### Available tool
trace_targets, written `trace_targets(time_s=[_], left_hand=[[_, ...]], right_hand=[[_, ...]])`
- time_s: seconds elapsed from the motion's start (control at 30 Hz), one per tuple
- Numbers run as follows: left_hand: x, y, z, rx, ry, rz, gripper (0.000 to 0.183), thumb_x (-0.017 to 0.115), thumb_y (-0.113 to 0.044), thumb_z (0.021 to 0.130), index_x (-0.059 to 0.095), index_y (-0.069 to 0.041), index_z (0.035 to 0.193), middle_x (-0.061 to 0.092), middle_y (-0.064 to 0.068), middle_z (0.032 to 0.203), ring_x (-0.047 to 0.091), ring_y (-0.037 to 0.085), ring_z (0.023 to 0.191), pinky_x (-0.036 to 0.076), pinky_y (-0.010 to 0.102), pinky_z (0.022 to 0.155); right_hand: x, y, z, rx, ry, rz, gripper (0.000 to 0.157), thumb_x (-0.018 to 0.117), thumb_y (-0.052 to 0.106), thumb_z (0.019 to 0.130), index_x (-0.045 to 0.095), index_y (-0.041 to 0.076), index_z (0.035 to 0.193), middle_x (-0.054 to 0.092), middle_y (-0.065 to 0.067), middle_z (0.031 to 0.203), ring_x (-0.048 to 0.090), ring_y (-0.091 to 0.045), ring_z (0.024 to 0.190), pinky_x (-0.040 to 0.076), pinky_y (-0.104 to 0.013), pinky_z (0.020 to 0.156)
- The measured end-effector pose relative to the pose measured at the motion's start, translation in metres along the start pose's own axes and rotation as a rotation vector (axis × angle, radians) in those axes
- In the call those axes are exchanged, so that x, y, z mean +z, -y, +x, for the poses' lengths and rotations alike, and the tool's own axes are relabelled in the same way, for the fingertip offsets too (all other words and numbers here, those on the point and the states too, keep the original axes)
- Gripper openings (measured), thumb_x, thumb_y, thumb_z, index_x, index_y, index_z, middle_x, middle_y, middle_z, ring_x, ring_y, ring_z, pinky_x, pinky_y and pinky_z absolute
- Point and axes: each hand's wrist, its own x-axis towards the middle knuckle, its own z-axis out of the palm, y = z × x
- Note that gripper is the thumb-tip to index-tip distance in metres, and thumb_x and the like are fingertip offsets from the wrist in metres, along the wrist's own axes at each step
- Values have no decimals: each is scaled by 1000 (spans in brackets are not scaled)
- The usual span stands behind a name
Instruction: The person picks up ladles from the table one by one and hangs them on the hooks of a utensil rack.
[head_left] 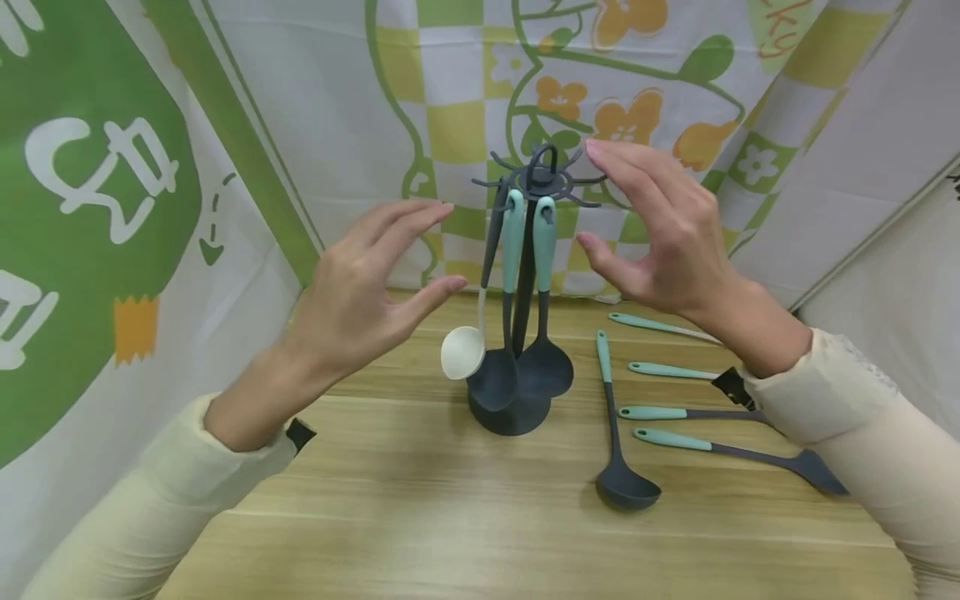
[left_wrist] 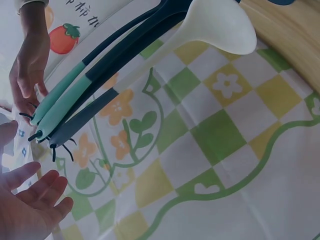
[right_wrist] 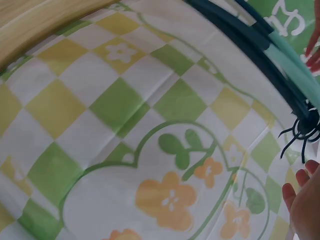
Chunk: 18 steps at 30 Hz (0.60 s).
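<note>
Right hand (head_left: 671,237), thumb spread from fingers, was nearer the upright utensil rack (head_left: 523,310) just to its left; left hand (head_left: 360,287), similarly spread, hung farther off.

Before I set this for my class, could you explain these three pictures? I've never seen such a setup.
There is no machine: a person's bare left hand and right hand do the work. The widest view comes from a camera on the head, looking down; the others come from one on each wrist. On the wooden table stands a dark utensil rack; a white ladle and two dark utensils with teal handles hang from it. To its right lie five more teal-handled utensils. Neither hand holds anything; both are open, on either side of the rack's top.
</note>
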Motion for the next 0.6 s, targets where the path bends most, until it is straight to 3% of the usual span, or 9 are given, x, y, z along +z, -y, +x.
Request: trace_targets(time_s=[0.3,0.5,0.6], left_hand=[[-4,-10,13,87,37,28,67,82,-31,95,57,-2,150,61,16,149,57,31,138,45,44,118],[-4,-16,24,129,26,37,64,81,-32,96,59,-1,147,61,17,148,58,31,138,45,42,118],[-4,-19,29,140,25,47,63,80,-34,97,59,-2,147,61,17,149,58,31,138,46,44,117]], right_hand=[[-19,-16,-22,99,89,-123,59,67,35,90,66,-3,135,71,-24,128,66,-47,117,55,-57,102],[-25,-24,-35,110,155,-186,58,63,37,93,65,-1,136,73,-24,122,70,-46,100,55,-59,69],[-27,-28,-41,134,201,-208,58,61,38,95,64,-1,137,74,-24,119,70,-45,93,53,-56,63]])
